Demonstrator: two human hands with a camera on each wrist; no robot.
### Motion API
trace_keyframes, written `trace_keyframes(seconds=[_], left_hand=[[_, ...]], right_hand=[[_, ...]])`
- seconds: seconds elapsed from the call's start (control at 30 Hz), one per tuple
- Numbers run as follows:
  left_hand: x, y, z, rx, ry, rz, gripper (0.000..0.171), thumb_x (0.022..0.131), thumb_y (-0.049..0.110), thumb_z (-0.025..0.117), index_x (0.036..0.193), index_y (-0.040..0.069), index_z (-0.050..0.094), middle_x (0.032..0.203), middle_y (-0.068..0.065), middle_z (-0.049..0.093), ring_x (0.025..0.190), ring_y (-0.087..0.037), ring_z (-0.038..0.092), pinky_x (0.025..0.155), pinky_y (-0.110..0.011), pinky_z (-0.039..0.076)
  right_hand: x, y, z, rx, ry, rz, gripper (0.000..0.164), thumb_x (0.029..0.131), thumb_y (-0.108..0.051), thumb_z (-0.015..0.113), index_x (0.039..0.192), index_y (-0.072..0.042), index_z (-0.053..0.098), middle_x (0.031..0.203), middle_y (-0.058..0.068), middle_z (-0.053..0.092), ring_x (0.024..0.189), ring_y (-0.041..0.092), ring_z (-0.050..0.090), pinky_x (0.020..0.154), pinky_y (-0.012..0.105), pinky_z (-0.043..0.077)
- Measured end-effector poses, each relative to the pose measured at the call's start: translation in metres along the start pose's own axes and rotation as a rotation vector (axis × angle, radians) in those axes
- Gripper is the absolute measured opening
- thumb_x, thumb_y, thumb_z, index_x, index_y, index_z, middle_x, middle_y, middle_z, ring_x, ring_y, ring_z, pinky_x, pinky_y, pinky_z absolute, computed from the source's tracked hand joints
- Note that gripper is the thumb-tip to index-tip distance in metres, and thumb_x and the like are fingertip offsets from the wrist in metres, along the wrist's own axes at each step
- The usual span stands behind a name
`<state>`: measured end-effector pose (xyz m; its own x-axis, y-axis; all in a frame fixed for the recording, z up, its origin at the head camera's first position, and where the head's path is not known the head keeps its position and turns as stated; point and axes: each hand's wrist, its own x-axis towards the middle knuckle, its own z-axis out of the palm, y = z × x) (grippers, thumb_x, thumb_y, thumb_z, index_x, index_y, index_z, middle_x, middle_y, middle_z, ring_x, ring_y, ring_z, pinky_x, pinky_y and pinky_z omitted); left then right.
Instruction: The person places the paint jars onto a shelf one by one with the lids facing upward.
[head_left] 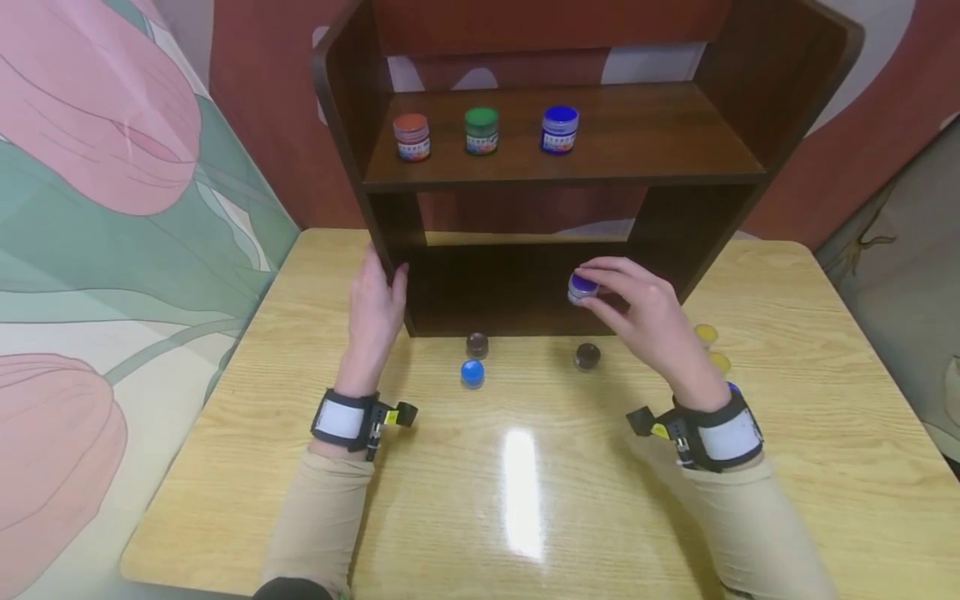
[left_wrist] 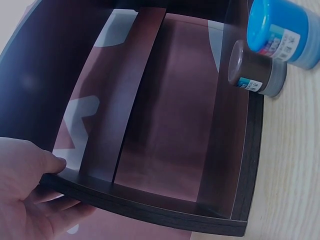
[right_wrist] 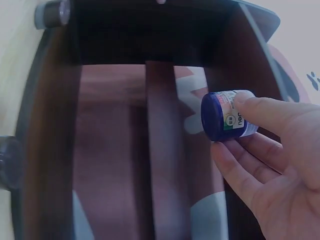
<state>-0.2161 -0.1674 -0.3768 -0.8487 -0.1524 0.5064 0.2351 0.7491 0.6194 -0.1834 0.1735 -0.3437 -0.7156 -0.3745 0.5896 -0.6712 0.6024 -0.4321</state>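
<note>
My right hand (head_left: pixel 651 321) pinches a small dark-blue paint jar (head_left: pixel 578 292) between thumb and fingers, in front of the lower opening of a dark brown wooden shelf (head_left: pixel 555 181). The right wrist view shows the same jar (right_wrist: pixel 220 117) tilted on its side, its label turned to the camera. At the shelf's left side panel, my left hand (head_left: pixel 372 304) grips the edge, thumb inside and fingers outside. On the upper board stand a red jar (head_left: pixel 412 137), a green jar (head_left: pixel 482 131) and a blue jar (head_left: pixel 559 130) in a row.
Before the shelf, a light-blue jar (head_left: pixel 472 373) and two dark brown jars stand on the wooden table (head_left: pixel 442 483), one brown jar (head_left: pixel 477 344) left and another (head_left: pixel 587 357) right. Beyond my right wrist are yellow-lidded jars (head_left: pixel 706 334) and a partly hidden blue one.
</note>
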Motion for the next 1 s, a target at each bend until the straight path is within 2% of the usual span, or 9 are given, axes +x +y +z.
trace_keyframes(seconds=[0.1, 0.23, 0.43, 0.63, 0.83, 1.0], left_hand=[[0.001, 0.000, 0.000, -0.006, 0.003, 0.006, 0.040, 0.101, 0.014, 0.058, 0.136, -0.001, 0.046, 0.127, -0.025, 0.063, 0.119, -0.040, 0.062, 0.102, -0.051, 0.052], [0.001, 0.000, -0.001, -0.011, 0.002, 0.008, 0.040, 0.101, 0.015, 0.057, 0.137, -0.001, 0.045, 0.127, -0.025, 0.063, 0.120, -0.039, 0.062, 0.103, -0.050, 0.052], [0.001, -0.001, 0.000, -0.009, 0.002, 0.009, 0.041, 0.101, 0.013, 0.058, 0.137, -0.001, 0.046, 0.126, -0.025, 0.063, 0.119, -0.040, 0.062, 0.102, -0.051, 0.052], [0.000, -0.001, 0.000, 0.009, 0.009, 0.012, 0.040, 0.099, 0.011, 0.060, 0.135, -0.002, 0.047, 0.124, -0.026, 0.063, 0.117, -0.041, 0.063, 0.100, -0.052, 0.053], [-0.001, -0.001, 0.000, 0.002, 0.009, 0.010, 0.040, 0.099, 0.012, 0.060, 0.135, -0.002, 0.047, 0.124, -0.026, 0.063, 0.118, -0.041, 0.063, 0.100, -0.052, 0.053], [-0.001, 0.000, 0.000, -0.004, 0.010, 0.010, 0.040, 0.100, 0.013, 0.059, 0.135, -0.002, 0.047, 0.125, -0.026, 0.063, 0.118, -0.041, 0.062, 0.101, -0.052, 0.052]], right_hand=[[0.007, -0.005, -0.009, -0.023, 0.015, -0.020, 0.036, 0.082, -0.001, 0.078, 0.118, -0.002, 0.072, 0.123, 0.013, 0.069, 0.101, 0.027, 0.069, 0.087, 0.015, 0.055], [0.015, -0.011, -0.022, -0.043, 0.035, -0.041, 0.038, 0.082, -0.002, 0.079, 0.119, -0.002, 0.071, 0.123, 0.014, 0.068, 0.106, 0.028, 0.068, 0.094, 0.002, 0.042], [0.024, -0.020, -0.036, -0.039, 0.048, -0.053, 0.042, 0.080, 0.000, 0.080, 0.120, 0.000, 0.070, 0.126, 0.016, 0.069, 0.113, 0.031, 0.066, 0.102, 0.002, 0.037], [0.031, -0.028, -0.047, -0.008, 0.066, -0.041, 0.042, 0.082, -0.002, 0.079, 0.123, -0.004, 0.070, 0.127, 0.011, 0.070, 0.114, 0.027, 0.065, 0.098, 0.001, 0.037], [0.040, -0.037, -0.059, -0.018, 0.129, -0.066, 0.041, 0.081, -0.001, 0.080, 0.120, -0.005, 0.072, 0.126, 0.009, 0.071, 0.115, 0.028, 0.066, 0.100, 0.003, 0.040], [0.050, -0.041, -0.066, -0.029, 0.194, -0.046, 0.041, 0.083, -0.002, 0.078, 0.123, -0.005, 0.070, 0.127, 0.010, 0.071, 0.118, 0.028, 0.066, 0.102, 0.004, 0.040]])
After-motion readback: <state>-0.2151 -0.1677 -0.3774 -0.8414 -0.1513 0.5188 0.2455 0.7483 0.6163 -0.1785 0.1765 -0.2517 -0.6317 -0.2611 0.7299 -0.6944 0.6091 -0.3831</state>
